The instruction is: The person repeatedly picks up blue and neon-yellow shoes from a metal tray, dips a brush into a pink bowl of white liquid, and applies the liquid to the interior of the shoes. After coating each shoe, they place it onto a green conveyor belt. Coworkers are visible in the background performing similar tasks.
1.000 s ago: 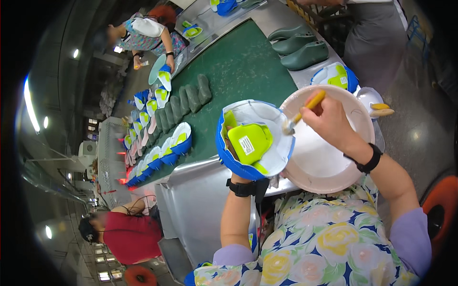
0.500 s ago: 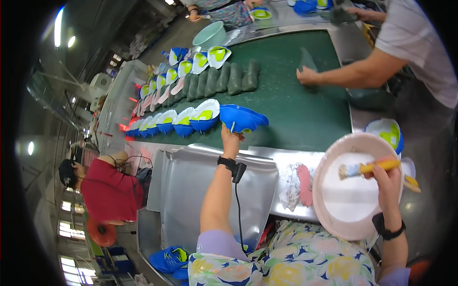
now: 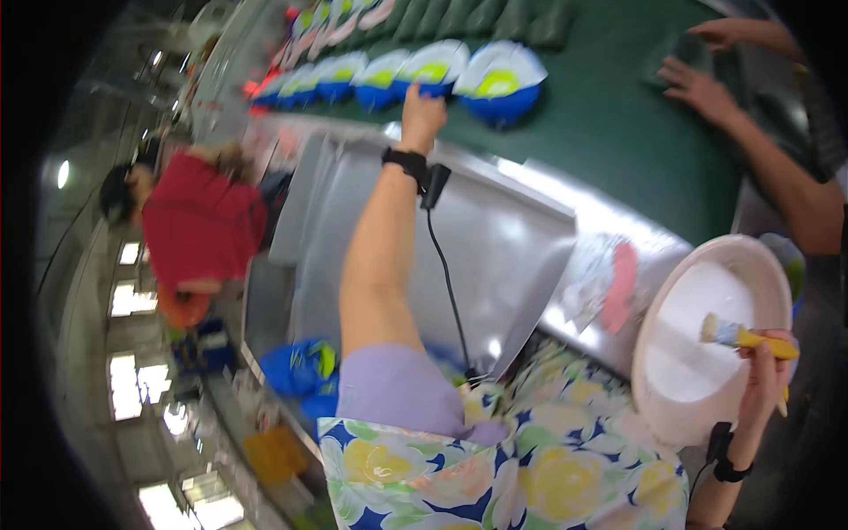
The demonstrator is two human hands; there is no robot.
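Observation:
My left hand (image 3: 424,117) reaches to the row on the green work surface. Its fingers are closed at the front edge of a blue and white shoe upper (image 3: 435,67) with a yellow-green inside. Just to the right of it stands another shoe upper (image 3: 500,95), larger in view. In my right hand (image 3: 767,375) is a yellow-handled brush (image 3: 746,337), its pale bristles over the white liquid. That liquid fills the bottom of a pale pink basin (image 3: 649,389) at the right.
More shoe uppers (image 3: 334,78) and dark green foot-shaped pieces (image 3: 468,19) line the green surface (image 3: 609,159). A co-worker's hands (image 3: 702,93) handle a dark piece at the right. A metal tray (image 3: 495,256), a pink insole-shaped piece (image 3: 621,287) and blue shoes (image 3: 296,367) lie nearer. Someone in red (image 3: 203,221) sits left.
The shoe upper my left hand held tilted now stands upright at the row's end, and that hand has moved to its left neighbour. The whole view has shifted. My right hand keeps the brush over the basin.

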